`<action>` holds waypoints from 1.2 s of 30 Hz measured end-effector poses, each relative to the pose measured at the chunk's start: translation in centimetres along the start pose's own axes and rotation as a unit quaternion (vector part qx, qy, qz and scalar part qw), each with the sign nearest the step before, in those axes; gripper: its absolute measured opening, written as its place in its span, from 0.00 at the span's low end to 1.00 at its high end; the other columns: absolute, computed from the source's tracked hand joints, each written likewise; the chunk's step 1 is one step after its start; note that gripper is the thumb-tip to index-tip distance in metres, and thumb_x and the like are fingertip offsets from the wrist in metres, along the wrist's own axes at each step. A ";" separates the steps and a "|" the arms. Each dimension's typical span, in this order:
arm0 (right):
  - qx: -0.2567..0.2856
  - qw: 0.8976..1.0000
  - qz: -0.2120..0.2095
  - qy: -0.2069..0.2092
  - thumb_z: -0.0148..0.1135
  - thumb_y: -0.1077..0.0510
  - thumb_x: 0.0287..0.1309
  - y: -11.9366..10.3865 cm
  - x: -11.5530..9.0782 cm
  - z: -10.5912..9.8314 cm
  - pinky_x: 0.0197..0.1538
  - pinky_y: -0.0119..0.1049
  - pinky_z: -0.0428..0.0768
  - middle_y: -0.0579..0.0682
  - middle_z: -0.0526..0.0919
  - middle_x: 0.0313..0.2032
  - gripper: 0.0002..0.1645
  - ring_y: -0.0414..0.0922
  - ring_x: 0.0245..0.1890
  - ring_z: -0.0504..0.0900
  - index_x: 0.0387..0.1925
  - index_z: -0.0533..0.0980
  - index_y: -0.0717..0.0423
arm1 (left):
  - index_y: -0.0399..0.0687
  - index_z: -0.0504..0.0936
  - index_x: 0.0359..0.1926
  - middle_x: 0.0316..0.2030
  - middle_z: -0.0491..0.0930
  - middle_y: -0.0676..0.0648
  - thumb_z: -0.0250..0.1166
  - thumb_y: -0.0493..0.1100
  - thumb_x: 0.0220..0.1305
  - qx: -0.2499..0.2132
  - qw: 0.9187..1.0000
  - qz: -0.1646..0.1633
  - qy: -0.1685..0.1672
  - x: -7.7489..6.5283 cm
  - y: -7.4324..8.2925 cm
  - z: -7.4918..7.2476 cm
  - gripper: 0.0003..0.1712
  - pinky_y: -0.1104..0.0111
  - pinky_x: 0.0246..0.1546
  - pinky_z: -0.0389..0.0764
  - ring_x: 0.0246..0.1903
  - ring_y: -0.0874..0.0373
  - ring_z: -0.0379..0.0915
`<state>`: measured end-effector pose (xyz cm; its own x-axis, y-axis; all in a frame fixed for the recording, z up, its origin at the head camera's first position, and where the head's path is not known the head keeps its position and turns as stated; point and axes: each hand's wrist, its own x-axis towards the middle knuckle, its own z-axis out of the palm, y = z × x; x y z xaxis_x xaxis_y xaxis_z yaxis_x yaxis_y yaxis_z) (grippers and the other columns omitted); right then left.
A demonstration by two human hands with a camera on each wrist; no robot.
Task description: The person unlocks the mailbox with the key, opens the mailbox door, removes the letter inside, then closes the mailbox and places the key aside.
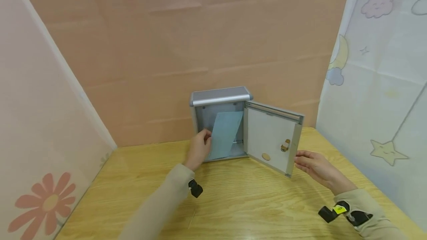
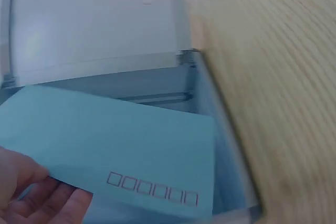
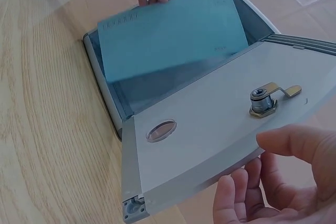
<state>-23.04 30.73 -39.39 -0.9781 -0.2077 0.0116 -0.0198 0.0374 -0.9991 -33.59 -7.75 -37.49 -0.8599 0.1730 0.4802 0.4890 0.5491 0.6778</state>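
Observation:
A grey metal mailbox (image 1: 220,95) stands on the table with its door (image 1: 267,136) swung out to the right. My left hand (image 1: 199,148) pinches a light blue envelope (image 1: 225,132) by its left long edge, between thumb and fingers. The envelope stands tilted inside the box; a row of small red squares (image 2: 152,188) is printed near the held edge. With thumb on the inner face and fingers behind, my right hand (image 3: 283,177) holds the door's free edge. A cam lock (image 3: 264,100) and a small oval window (image 3: 161,130) show on the door's inner side.
The box stands on a wooden table (image 1: 240,199), close to an orange-brown backdrop (image 1: 200,47). Printed fabric panels rise at the left (image 1: 50,121) and right (image 1: 373,103) sides of the table. A camera is strapped to each wrist.

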 end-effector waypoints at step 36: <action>0.038 0.999 0.007 -0.011 0.47 0.64 0.71 0.1 0.3 0.2 0.50 0.27 0.78 0.46 0.67 0.48 0.13 0.34 0.45 0.76 0.53 0.63 0.67 | 0.30 0.72 0.48 0.28 0.78 0.51 0.54 0.33 0.69 -0.317 0.844 -0.425 -0.078 -5.8 -15.0 -15.0 0.10 0.74 0.34 0.80 0.29 0.63 0.76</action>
<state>-23.27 30.45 -39.46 -0.9734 -0.2291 -0.0025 0.0104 -0.0334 -0.9994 -33.77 -29.27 -42.11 -0.9243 0.0692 -0.3754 -0.3769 -0.0101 0.9262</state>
